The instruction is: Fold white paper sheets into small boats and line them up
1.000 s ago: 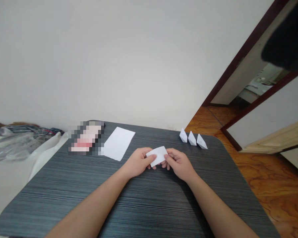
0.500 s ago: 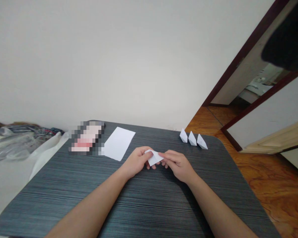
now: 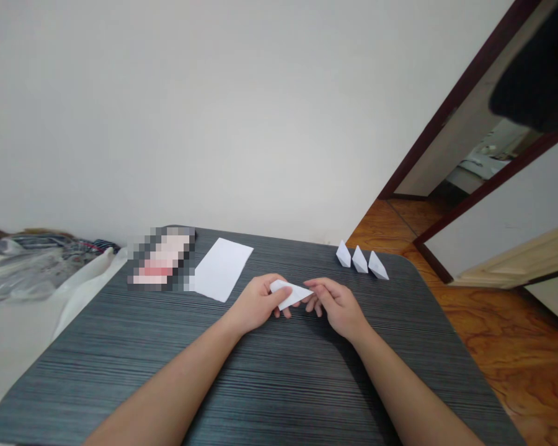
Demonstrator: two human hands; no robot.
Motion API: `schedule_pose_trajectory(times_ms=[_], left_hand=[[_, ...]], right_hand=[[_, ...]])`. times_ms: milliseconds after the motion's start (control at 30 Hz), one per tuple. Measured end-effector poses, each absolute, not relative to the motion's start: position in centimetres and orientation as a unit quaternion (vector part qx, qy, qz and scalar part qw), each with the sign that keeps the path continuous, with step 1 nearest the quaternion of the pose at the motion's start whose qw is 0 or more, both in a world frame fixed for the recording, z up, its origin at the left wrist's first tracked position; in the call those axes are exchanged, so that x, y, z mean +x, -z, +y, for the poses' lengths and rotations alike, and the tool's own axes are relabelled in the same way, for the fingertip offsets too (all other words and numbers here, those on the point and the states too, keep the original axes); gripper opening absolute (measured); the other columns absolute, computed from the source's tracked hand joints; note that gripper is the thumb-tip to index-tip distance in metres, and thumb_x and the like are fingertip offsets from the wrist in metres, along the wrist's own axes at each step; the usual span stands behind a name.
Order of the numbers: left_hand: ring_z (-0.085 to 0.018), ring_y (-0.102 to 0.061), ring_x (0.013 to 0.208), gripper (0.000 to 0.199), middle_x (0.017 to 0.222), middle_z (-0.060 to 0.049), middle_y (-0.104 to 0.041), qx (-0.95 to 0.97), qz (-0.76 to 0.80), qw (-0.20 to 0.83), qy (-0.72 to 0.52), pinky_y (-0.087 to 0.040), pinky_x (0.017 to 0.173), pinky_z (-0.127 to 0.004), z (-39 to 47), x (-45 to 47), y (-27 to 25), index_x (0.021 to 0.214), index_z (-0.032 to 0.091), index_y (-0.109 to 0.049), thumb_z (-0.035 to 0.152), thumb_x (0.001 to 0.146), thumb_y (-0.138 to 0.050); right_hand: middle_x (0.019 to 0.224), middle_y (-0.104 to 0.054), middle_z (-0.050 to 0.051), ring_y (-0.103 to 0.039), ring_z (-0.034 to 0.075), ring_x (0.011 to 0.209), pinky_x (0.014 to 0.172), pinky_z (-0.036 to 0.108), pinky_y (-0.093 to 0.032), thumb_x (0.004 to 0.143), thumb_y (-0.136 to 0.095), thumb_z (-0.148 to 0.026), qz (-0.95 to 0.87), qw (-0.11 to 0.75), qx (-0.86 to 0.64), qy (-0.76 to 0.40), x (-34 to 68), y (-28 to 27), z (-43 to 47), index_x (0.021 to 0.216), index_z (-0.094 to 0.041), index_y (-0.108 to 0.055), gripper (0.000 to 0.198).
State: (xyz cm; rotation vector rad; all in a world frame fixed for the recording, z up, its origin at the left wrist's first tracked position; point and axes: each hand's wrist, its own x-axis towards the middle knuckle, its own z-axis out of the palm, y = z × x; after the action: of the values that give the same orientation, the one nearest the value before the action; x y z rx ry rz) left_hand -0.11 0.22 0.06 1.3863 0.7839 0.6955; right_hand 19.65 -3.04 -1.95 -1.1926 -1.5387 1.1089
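Observation:
A small piece of folded white paper (image 3: pixel 296 294), pointed at its right end, is held above the table between my two hands. My left hand (image 3: pixel 256 303) is closed on its left part, thumb on top and fingers beneath. At the pointed right end, my right hand (image 3: pixel 338 308) has its thumb and forefinger closed on the tip, while its other fingers curl below. White paper sheets (image 3: pixel 225 267) lie flat beyond my left hand. Three folded paper boats (image 3: pixel 344 255) stand in a row at the back right.
The dark wood-grain table (image 3: pixel 260 384) has rounded corners and meets a pale wall (image 3: pixel 242 124) behind. A pixelated object (image 3: pixel 162 257) lies at the back left. White plastic-covered things (image 3: pixel 23 297) sit left of the table. Right of it are a wooden floor (image 3: pixel 506 347) and a doorway.
The paper in my hands now shows a longer point toward the right. My right hand has shifted slightly right, out to that tip; my left hand has stayed almost in place.

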Motion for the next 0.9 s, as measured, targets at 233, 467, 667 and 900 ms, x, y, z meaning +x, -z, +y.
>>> schedule_pose_trajectory(times_ms=[233, 467, 667, 900], left_hand=[[-0.011, -0.06, 0.057, 0.026, 0.079, -0.006, -0.067, 0.614, 0.347, 0.642, -0.3, -0.041, 0.047, -0.02, 0.16, -0.15, -0.28, 0.084, 0.013, -0.055, 0.038, 0.085, -0.048], [-0.011, -0.059, 0.056, 0.024, 0.076, -0.005, -0.067, 0.618, 0.35, 0.638, -0.297, -0.041, 0.047, -0.02, 0.14, -0.13, -0.52, 0.083, 0.012, -0.056, 0.036, 0.085, -0.049], [-0.01, -0.057, 0.053, 0.022, 0.07, -0.004, -0.066, 0.612, 0.352, 0.641, -0.301, -0.043, 0.049, -0.02, 0.11, -0.08, -0.54, 0.084, 0.012, -0.056, 0.034, 0.085, -0.05], [-0.012, -0.059, 0.057, 0.021, 0.075, -0.005, -0.067, 0.618, 0.346, 0.636, -0.307, -0.044, 0.051, -0.022, 0.25, -0.05, -0.11, 0.084, 0.012, -0.056, 0.032, 0.085, -0.049]], right_hand=[[0.061, -0.064, 0.003, -0.054, 0.01, 0.048, 0.047, 0.021, -0.041, 0.092, -0.042, -0.033, -0.64, 0.389, -0.497, -0.438, 19.64, 1.28, -3.14, 0.077, -0.015, -0.064, 0.032], [0.06, -0.063, 0.001, -0.052, 0.009, 0.046, 0.047, 0.02, -0.04, 0.091, -0.045, -0.03, -0.642, 0.389, -0.495, -0.437, 19.64, 1.18, -3.16, 0.076, -0.015, -0.064, 0.028], [0.059, -0.062, 0.001, -0.052, 0.009, 0.046, 0.047, 0.02, -0.04, 0.091, -0.044, -0.03, -0.639, 0.383, -0.502, -0.439, 19.52, 1.2, -3.08, 0.076, -0.015, -0.064, 0.029], [0.059, -0.062, 0.001, -0.053, 0.009, 0.047, 0.046, 0.02, -0.04, 0.091, -0.043, -0.031, -0.637, 0.381, -0.505, -0.441, 19.52, 1.36, -3.08, 0.076, -0.015, -0.063, 0.03]])
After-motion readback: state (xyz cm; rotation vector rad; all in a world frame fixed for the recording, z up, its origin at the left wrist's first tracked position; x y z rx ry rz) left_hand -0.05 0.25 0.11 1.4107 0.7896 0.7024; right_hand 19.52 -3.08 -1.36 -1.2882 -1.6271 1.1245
